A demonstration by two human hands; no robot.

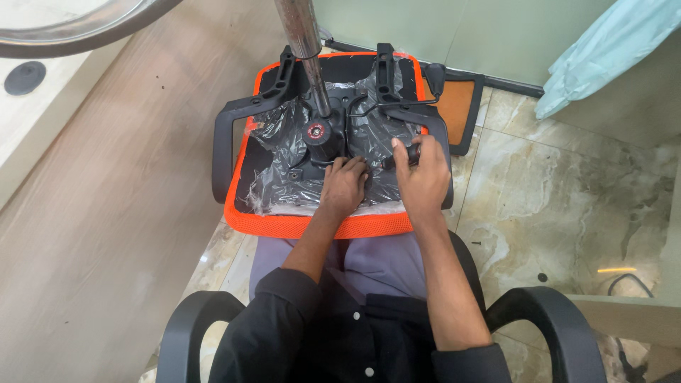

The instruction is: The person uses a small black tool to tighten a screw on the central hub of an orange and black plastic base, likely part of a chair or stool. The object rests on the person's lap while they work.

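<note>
Seat (298, 225), orange-edged and turned underside up, rests across the person's lap, its black base wrapped in crinkled clear plastic (280, 177). A black mechanism plate (326, 135) sits at the middle of the underside, and a chrome gas cylinder (303, 42) rises from it toward the top edge of the view. Two black armrests are fixed to the seat: one (225, 138) curves along its left edge, the other (440, 142) along its right edge.

Left hand (342, 188) lies palm down on the plastic near the seat's front edge, fingers bent and pressed against the lower rim of the plate; whether they pinch anything cannot be told. Right hand (424, 177) is just beside it, toward the right edge, fingers curled round a small dark knob (411, 152) on a lever that sticks out from the plate.

Beyond the seat's far right corner an orange panel (457, 106) lies on the marble floor (567, 198). Black chair arms (553, 319) flank the person.
</note>
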